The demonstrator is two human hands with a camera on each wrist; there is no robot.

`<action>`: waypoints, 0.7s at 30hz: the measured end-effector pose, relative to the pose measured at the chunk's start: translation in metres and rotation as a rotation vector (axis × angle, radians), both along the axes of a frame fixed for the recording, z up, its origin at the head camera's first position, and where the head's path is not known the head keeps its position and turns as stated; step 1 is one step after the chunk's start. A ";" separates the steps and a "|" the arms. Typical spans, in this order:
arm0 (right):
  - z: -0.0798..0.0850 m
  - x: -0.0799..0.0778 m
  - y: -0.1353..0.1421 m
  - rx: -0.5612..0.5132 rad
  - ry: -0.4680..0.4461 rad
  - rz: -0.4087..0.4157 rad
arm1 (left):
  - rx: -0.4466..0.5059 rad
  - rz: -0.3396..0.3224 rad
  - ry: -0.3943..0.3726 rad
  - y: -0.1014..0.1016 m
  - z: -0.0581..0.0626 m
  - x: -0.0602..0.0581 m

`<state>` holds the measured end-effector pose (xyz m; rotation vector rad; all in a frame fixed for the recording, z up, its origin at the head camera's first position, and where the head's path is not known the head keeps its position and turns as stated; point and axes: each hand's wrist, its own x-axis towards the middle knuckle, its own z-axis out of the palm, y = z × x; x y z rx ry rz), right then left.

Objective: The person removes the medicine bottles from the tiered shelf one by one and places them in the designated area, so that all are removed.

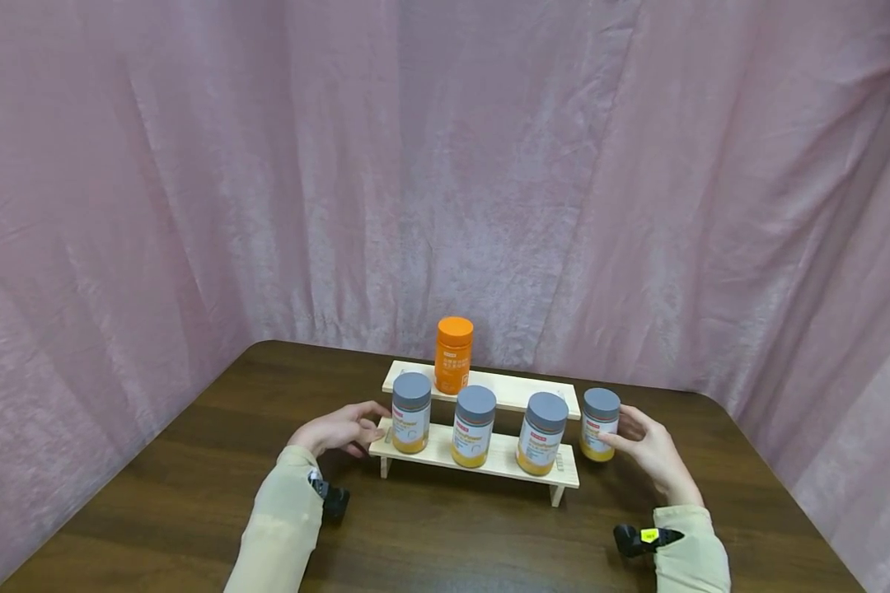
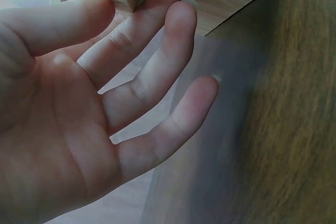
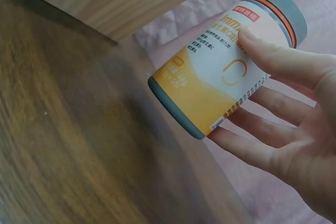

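My left hand [image 1: 341,430] pinches the left end of a pale two-tier wooden rack [image 1: 504,455] between thumb and index finger; in the left wrist view its other fingers [image 2: 178,32] are spread, slightly bent, beside the wood. Held in my right hand [image 1: 656,455] is a grey-lidded supplement jar [image 1: 599,424] with a white and yellow label, just off the rack's right end. The right wrist view has the thumb across the label of this jar [image 3: 210,80] and the fingers behind it. Whether its base touches the table cannot be told.
Three matching grey-lidded jars stand on the lower tier: left [image 1: 411,416], middle [image 1: 473,428] and right [image 1: 541,436]. An orange jar [image 1: 453,358] stands on the upper tier, left of its middle. The rack rests on a dark wooden table [image 1: 445,535], with pink curtains [image 1: 489,181] behind.
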<state>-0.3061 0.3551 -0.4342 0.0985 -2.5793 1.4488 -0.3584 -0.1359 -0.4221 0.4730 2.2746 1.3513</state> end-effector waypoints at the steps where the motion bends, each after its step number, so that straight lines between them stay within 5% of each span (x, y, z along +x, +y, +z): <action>1: 0.000 0.000 0.000 -0.006 -0.007 0.004 | -0.001 -0.001 0.002 0.000 0.000 0.000; 14: -0.010 0.001 0.008 -0.106 -0.075 0.053 | -0.003 -0.002 0.009 0.002 -0.002 -0.002; 21: -0.012 -0.002 0.009 -0.059 -0.045 0.058 | 0.005 -0.005 0.016 0.000 -0.003 -0.002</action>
